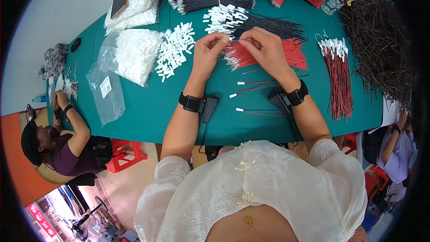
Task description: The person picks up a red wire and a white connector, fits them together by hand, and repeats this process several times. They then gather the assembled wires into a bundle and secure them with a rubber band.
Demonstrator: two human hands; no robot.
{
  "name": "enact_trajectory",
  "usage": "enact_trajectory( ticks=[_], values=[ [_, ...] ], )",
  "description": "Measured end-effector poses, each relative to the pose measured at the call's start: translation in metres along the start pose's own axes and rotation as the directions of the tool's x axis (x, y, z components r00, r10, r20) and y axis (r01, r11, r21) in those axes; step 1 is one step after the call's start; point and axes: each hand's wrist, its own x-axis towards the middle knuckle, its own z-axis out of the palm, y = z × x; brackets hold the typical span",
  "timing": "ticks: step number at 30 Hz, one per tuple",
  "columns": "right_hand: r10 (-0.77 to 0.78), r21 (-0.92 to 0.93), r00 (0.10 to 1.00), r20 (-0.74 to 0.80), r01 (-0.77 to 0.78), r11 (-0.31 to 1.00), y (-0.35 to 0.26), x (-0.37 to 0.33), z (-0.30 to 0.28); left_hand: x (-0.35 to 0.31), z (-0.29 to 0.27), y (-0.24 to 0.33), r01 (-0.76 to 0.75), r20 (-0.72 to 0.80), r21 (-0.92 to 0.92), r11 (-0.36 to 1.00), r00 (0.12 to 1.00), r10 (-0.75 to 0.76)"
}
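Head view: left hand and right hand pinch wire mid-table.

Bright, even light from overhead falls on the green counter, leaving only soft shadows. Focus is sharp at centre; fisheye bending and black corners crowd the rim.

Two bare hands, left hand and right hand, pinch a thin wire between them above a green table, with red wires just beyond and white connectors to the left.
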Motion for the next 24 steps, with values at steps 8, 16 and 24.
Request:
enact_trajectory(
  ticks=[8,16,24],
  values=[
    [-0.031,-0.02,0.999,-0.045,0.03,0.999,0.0039,-0.0019,0.0024,0.0,-0.0005,0.0014,0.013,-0.005,0.029,0.999,1.0,-0.013],
    [-0.026,-0.03,0.994,-0.106,0.022,0.999,0.0056,-0.0035,0.0023,0.0004,-0.0005,0.0016,0.025,-0.009,0.029,0.999,1.0,-0.024],
    [-0.018,-0.033,0.992,-0.124,0.014,0.999,0.0065,-0.0049,0.0021,-0.0001,0.0006,0.0019,0.018,-0.005,0.022,1.0,1.0,-0.018]
  ],
)
